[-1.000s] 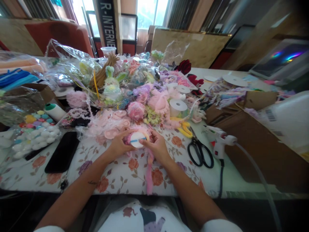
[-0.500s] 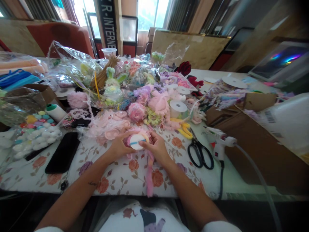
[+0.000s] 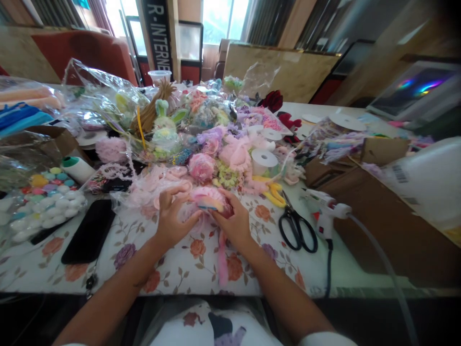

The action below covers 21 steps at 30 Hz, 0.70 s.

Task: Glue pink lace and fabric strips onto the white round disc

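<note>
Both hands meet over the flowered tablecloth [image 3: 180, 269] near the table's middle. My left hand [image 3: 172, 218] and my right hand [image 3: 232, 223] grip a small round spool wrapped in fluffy pink trim [image 3: 209, 198], now tipped so its white face is nearly edge-on. A blue-marked edge shows between my fingertips. A loose tail of the pink fuzzy trim [image 3: 222, 259] hangs down toward the table's front edge. Fingers of both hands are curled around the spool.
Black scissors [image 3: 297, 229] and a white glue gun [image 3: 327, 214] with its cord lie to the right. A black phone [image 3: 88, 230] and a bag of pompoms [image 3: 39, 202] lie left. Ribbon rolls [image 3: 264, 161], plush flowers and plastic bags pile up behind; cardboard boxes [image 3: 389, 216] stand right.
The spool has tipped from face-up to nearly edge-on and moved slightly up. My left hand shifted its grip, with the fingers raised higher.
</note>
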{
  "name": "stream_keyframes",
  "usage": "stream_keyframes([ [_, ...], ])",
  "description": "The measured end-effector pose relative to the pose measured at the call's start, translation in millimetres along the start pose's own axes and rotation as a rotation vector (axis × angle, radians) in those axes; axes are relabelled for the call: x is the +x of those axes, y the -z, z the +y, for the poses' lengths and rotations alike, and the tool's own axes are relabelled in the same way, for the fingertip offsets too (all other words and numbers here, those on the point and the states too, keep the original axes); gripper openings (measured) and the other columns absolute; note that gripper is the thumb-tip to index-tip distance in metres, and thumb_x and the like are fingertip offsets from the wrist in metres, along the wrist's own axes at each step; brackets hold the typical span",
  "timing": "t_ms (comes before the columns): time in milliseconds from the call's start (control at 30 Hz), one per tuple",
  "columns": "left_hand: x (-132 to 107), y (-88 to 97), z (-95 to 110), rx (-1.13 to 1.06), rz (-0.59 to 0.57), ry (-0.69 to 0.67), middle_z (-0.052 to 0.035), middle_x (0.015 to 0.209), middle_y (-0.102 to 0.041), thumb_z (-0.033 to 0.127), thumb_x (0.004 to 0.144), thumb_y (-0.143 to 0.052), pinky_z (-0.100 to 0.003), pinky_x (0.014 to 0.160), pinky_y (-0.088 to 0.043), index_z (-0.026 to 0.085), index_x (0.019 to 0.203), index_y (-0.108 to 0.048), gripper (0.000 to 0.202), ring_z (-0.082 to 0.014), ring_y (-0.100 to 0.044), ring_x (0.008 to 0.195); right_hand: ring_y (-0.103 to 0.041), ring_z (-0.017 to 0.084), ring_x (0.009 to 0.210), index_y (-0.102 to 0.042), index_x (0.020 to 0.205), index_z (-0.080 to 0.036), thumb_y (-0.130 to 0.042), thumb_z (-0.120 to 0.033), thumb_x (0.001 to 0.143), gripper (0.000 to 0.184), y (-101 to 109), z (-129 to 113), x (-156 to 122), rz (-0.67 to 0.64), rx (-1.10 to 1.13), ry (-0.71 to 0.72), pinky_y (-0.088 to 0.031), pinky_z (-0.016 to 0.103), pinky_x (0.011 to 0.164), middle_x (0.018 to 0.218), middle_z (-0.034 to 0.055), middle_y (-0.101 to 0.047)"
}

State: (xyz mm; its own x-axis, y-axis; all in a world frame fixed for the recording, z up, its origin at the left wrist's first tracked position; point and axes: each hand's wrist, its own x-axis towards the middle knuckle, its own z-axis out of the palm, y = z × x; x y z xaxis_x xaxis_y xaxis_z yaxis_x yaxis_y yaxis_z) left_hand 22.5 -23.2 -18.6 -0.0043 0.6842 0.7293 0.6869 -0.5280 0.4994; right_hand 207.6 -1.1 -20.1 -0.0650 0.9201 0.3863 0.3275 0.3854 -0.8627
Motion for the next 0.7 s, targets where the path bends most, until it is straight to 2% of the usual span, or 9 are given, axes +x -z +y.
stream_keyframes([
  [100, -4, -2.4, 2, -0.043, -0.053, -0.048, -0.0064, 0.103, -0.063, 0.02, 0.08, -0.066, -0.038, 0.093, -0.048, 0.023, 0.107, -0.062, 0.027, -0.0211, -0.06, 0.099, -0.059, 0.026, 0.114, -0.06, 0.121, -0.028, -0.075, -0.033, 0.074, 0.049, -1, 0, -2, 0.022, -0.04, 0.021, -0.045, 0.039, 0.1, 0.121, 0.0056, -0.065],
  [200, -7, -7.4, 4, -0.096, -0.135, -0.007, -0.009, 0.112, -0.062, 0.022, 0.083, -0.062, -0.038, 0.095, -0.048, 0.021, 0.117, -0.058, 0.035, -0.0219, -0.06, 0.105, -0.061, 0.025, 0.11, -0.06, 0.12, -0.027, -0.075, -0.031, 0.074, 0.048, -2, -1, -3, 0.045, -0.057, 0.009, -0.047, 0.039, 0.097, 0.119, 0.0054, -0.066],
  [333, -11, -11.9, 6, -0.111, -0.135, 0.094, -0.0106, 0.117, -0.059, 0.024, 0.083, -0.061, -0.041, 0.097, -0.048, 0.02, 0.123, -0.054, 0.04, -0.0234, -0.058, 0.11, -0.063, 0.026, 0.107, -0.061, 0.119, -0.027, -0.074, -0.033, 0.074, 0.047, -3, 0, -3, 0.034, -0.076, 0.021, -0.049, 0.039, 0.094, 0.115, 0.005, -0.068],
  [433, -11, -13.1, 6, -0.079, -0.139, 0.11, -0.0105, 0.116, -0.058, 0.025, 0.083, -0.06, -0.043, 0.099, -0.046, 0.021, 0.122, -0.054, 0.039, -0.024, -0.057, 0.111, -0.064, 0.027, 0.103, -0.061, 0.119, -0.027, -0.072, -0.037, 0.076, 0.045, -4, 1, -4, 0.014, -0.104, 0.058, -0.05, 0.039, 0.091, 0.112, 0.0058, -0.069],
  [567, -10, -14.4, 8, -0.055, -0.141, 0.04, -0.0109, 0.116, -0.058, 0.022, 0.083, -0.06, -0.043, 0.1, -0.045, 0.02, 0.121, -0.053, 0.039, -0.0239, -0.055, 0.112, -0.065, 0.027, 0.098, -0.061, 0.119, -0.025, -0.07, -0.037, 0.078, 0.044, -5, 5, -5, 0.011, -0.153, 0.072, -0.051, 0.039, 0.088, 0.107, 0.0069, -0.07],
  [700, -8, -14.0, 12, -0.046, -0.136, -0.119, -0.0116, 0.114, -0.059, 0.016, 0.081, -0.061, -0.043, 0.096, -0.047, 0.019, 0.12, -0.054, 0.039, -0.0242, -0.055, 0.109, -0.066, 0.026, 0.096, -0.062, 0.119, -0.022, -0.069, -0.035, 0.076, 0.045, -7, 6, -6, -0.009, -0.166, 0.052, -0.053, 0.037, 0.084, 0.101, 0.0065, -0.071],
])
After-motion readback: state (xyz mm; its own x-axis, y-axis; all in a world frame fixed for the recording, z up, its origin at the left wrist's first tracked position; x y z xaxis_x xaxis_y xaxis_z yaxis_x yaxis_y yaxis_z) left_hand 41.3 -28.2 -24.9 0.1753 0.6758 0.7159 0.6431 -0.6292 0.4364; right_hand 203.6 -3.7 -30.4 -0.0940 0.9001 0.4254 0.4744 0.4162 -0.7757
